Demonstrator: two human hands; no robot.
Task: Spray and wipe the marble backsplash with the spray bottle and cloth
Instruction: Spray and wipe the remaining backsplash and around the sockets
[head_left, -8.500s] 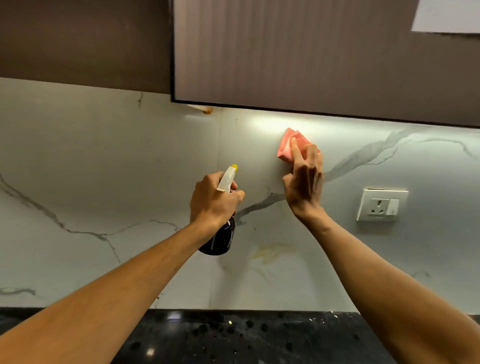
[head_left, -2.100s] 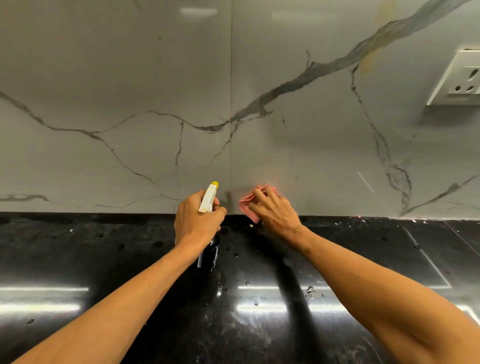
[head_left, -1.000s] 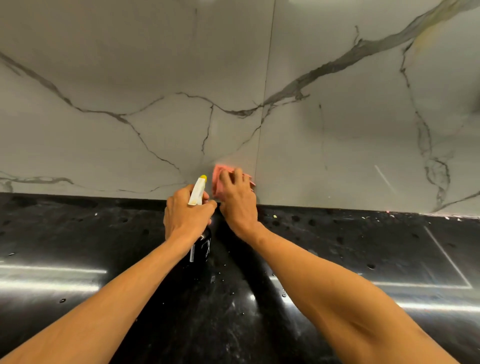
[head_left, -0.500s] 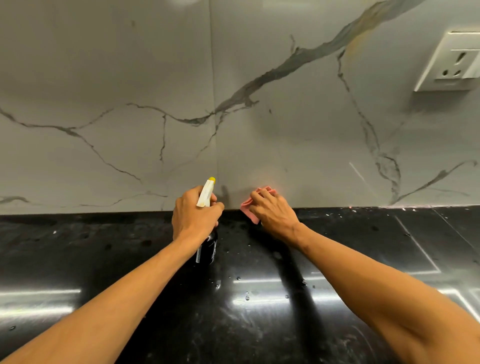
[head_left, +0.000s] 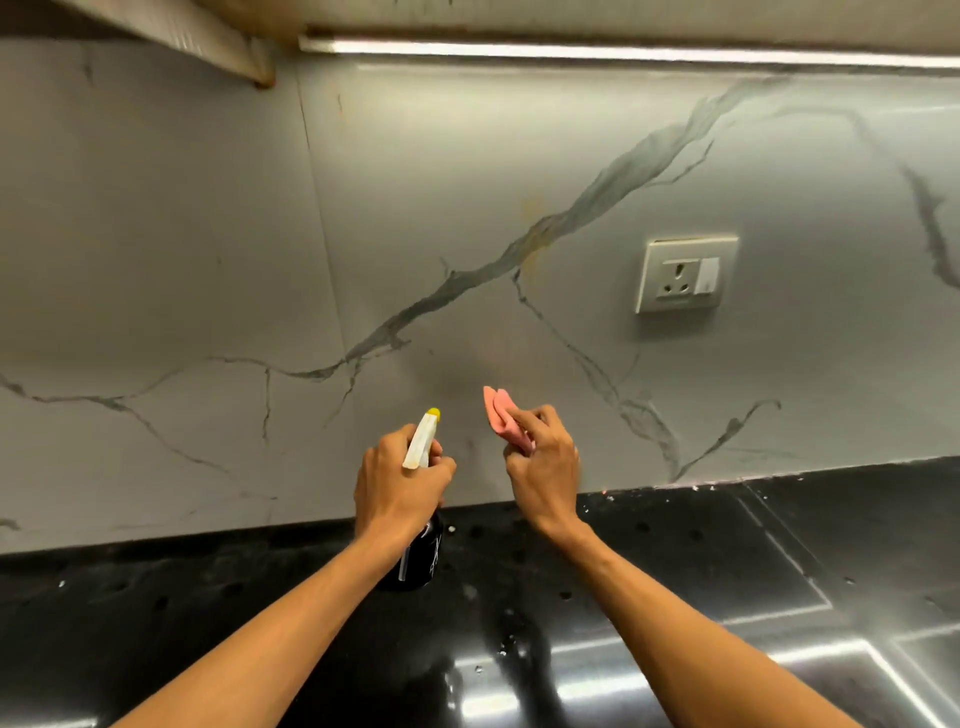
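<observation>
**Two hands, one bottle and one cloth at the marble wall**

The marble backsplash (head_left: 467, 197) is smooth, flat and pale grey. Thin dark wavy lines run across it, and a straight seam goes down it left of the middle. A faint yellow-brown mark sits on the big line near the middle of the frame. Below the wall lies a black, shiny countertop (head_left: 701, 551) with small drops and specks on it.

Both arms are bare and reach in from the bottom of the frame. In the lower middle, the left hand (head_left: 395, 486) is wrapped tight around the neck of the spray bottle (head_left: 422, 558). The bottle has a dark round body and a white spray head, and the yellow tip points up at the wall. Just to its right, the right hand (head_left: 543, 467) has curled fingers that pinch the cloth (head_left: 497, 413). The cloth is soft, pink and folded, and it sticks up past the fingertips. I cannot tell if it touches the wall.

There are two hands, one bottle and one cloth. One white square socket plate (head_left: 685, 273) sits on the wall at the right. One long bright light strip (head_left: 571, 52) runs along the top
</observation>
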